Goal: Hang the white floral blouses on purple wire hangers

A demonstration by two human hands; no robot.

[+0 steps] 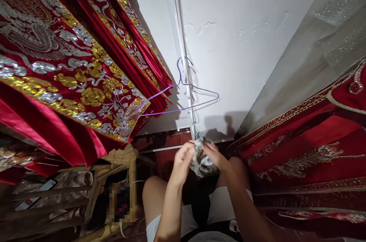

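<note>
My left hand (185,155) and my right hand (215,154) come together low in the middle of the view, above my lap. Between them is a crumpled grey-and-white patterned cloth (201,170), bunched into a loop-like shape. The fingers of both hands are closed on its upper part, and its exact kind cannot be made out. Beyond my hands, a purple clothes hanger (180,111) hangs by its hook from a pale metal rail (180,36). No garment hangs on it.
Red garments (82,62) with gold and silver sequins hang at the left. More red embroidered clothing (300,146) is on the right. A wooden bench (37,207) at lower left bears clear plastic and a phone (47,185). A white wall (228,13) stands behind.
</note>
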